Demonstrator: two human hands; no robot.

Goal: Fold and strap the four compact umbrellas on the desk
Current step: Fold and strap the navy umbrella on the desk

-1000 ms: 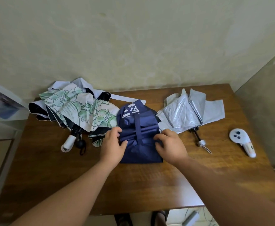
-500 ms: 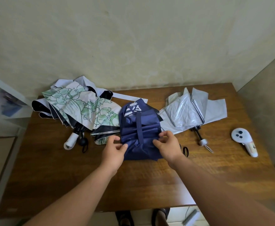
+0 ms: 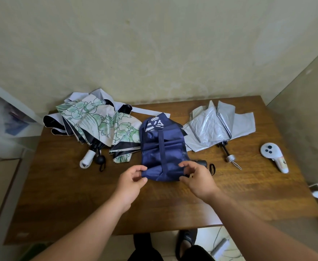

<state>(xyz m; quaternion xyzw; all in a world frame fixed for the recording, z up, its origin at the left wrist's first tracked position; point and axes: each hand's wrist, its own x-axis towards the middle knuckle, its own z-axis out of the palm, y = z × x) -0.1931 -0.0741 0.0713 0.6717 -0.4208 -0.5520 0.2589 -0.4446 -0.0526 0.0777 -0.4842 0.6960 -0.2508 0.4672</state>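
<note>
We look down on a wooden desk (image 3: 64, 194) set against a pale wall. The navy umbrella (image 3: 163, 147) lies mid-desk, its cloth flattened, with a strap (image 3: 161, 146) running down its middle toward us. Our left hand (image 3: 133, 180) pinches the near-left corner of the navy cloth between thumb and fingers. Our right hand (image 3: 197, 178) has its fingers curled at the near-right corner; it appears to grasp the cloth there, though the contact is partly hidden. A black handle (image 3: 202, 162) and loop show just beyond the right hand.

At the back-left corner the green floral umbrella (image 3: 101, 125) lies unfolded, its cloth touching the navy one. Its white handle (image 3: 87, 159) points toward the near edge. Under it lies a further umbrella (image 3: 49, 121) with a black lining and pale outer cloth. Toward the back-right corner the silver umbrella (image 3: 214, 125) lies spread, shaft and tip (image 3: 231, 158) pointing at us. A white controller (image 3: 275, 157) lies near the right edge, well apart from the umbrellas.

Open room: the whole near strip of the desk, from left edge to right edge, carries only our forearms. A bare patch also lies between the silver umbrella and the controller.

Writing: white characters are printed on the far end of the navy cloth; we cannot read them.
</note>
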